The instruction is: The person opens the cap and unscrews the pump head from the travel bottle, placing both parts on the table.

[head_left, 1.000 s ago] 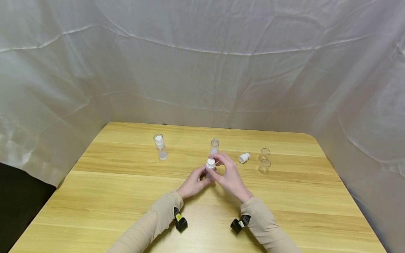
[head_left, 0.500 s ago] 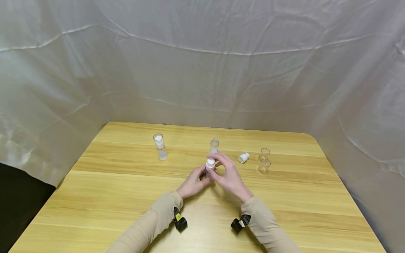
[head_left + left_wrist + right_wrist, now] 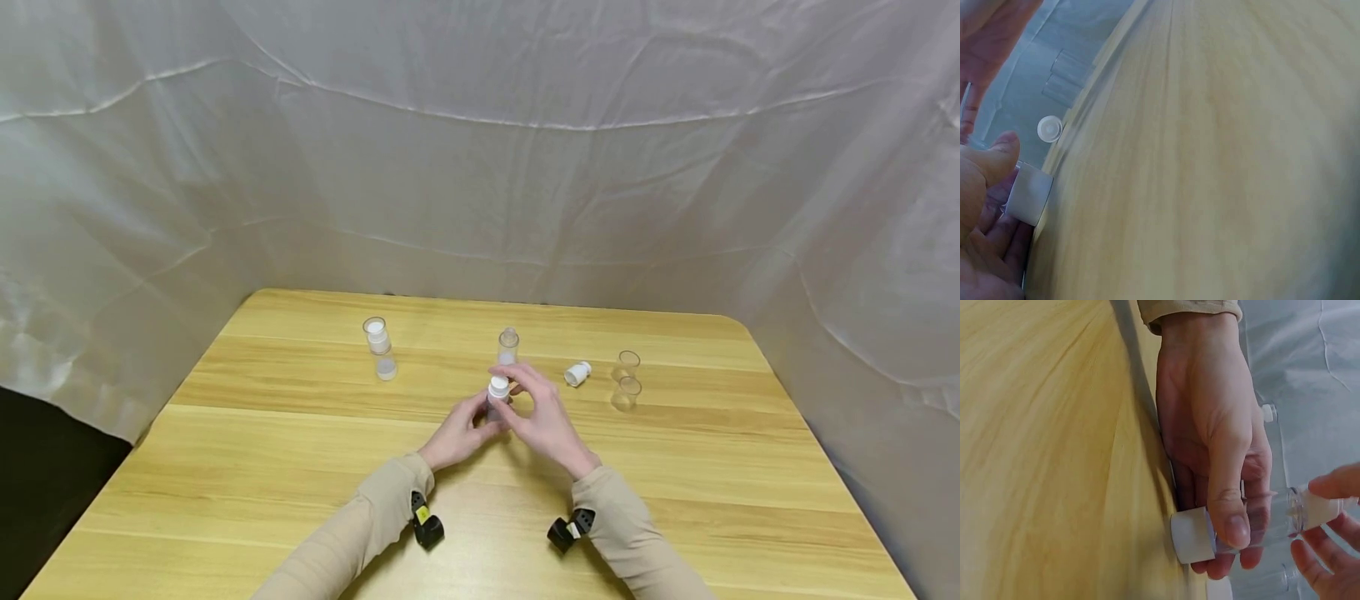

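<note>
Upright on the table stands a small clear bottle with a white base and white top (image 3: pixel 498 390), between both hands. My left hand (image 3: pixel 459 435) grips the clear lower body, thumb and fingers around it, just above the white base (image 3: pixel 1192 535) in the right wrist view. Thumb and fingers of my right hand (image 3: pixel 546 421) pinch the white top part (image 3: pixel 1319 507). In the left wrist view the left hand (image 3: pixel 982 219) partly covers the bottle, and only the white base (image 3: pixel 1030 195) shows well. Behind the hands stands another clear bottle (image 3: pixel 508 343), its lower part hidden.
A small white piece (image 3: pixel 577 373) lies on its side right of the hands. Farther right are two clear cups (image 3: pixel 627 395). At the left stand clear cylinders with white parts (image 3: pixel 378 338). Light fabric (image 3: pixel 480 183) hangs behind the wooden table (image 3: pixel 712 467).
</note>
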A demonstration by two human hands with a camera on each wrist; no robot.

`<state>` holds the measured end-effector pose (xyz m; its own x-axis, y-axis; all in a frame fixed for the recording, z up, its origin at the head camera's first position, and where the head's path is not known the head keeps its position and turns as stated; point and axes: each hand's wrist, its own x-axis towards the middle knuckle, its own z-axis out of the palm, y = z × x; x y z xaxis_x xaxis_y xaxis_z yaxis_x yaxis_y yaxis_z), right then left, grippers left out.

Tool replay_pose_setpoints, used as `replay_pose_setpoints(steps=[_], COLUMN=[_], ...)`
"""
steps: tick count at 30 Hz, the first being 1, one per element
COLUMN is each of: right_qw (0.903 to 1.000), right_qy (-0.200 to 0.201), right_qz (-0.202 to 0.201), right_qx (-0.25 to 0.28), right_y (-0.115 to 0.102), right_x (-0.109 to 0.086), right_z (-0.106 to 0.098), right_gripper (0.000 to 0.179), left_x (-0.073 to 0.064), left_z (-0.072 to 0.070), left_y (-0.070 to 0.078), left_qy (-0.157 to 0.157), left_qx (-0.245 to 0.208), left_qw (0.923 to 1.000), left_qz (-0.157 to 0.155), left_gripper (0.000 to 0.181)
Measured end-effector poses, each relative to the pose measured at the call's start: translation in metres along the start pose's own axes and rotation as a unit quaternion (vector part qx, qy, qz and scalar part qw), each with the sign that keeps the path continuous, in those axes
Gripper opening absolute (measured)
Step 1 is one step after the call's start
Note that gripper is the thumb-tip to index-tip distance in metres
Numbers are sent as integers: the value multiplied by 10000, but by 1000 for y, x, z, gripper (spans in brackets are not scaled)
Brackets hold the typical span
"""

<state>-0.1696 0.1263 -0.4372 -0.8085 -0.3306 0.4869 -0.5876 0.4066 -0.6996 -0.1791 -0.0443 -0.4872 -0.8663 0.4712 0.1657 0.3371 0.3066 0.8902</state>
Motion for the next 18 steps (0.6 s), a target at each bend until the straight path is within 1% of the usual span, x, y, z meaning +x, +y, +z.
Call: replay_pose_setpoints(steps=[2,4,7,10,13,15,18], right_qw=[10000,10000,9999,9996,9998,9999,10000], right_qy=[-51,-7,150,248,200,113,67], right_qz=[-49,-45,48,37,-39,-54,33], right_qx=[12,22,-36,-93,-43,10,53], right_y=[1,2,2,1,0,-1,-1], right_x=[-1,-1,-1,0,0,-1,-1], right_z=[0,1,3,4,3,2,2], right_gripper=[54,57,56,51,47,48,51], left_x=[0,-1,-1,0,0,0,0], left_z=[0,0,0,0,0,0,0], left_y=[0,1,1,1,0,0,0], left_qy=[-1,4,18,21,10,3,-1], left_qx=[-1,-7,1,14,-14,-26,-36], left_qw=[10000,10000,10000,10000,10000,10000,10000], left_qz=[-3,-15,-18,-9,-9,-29,-48], left_gripper=[42,44,47,46,44,44,45])
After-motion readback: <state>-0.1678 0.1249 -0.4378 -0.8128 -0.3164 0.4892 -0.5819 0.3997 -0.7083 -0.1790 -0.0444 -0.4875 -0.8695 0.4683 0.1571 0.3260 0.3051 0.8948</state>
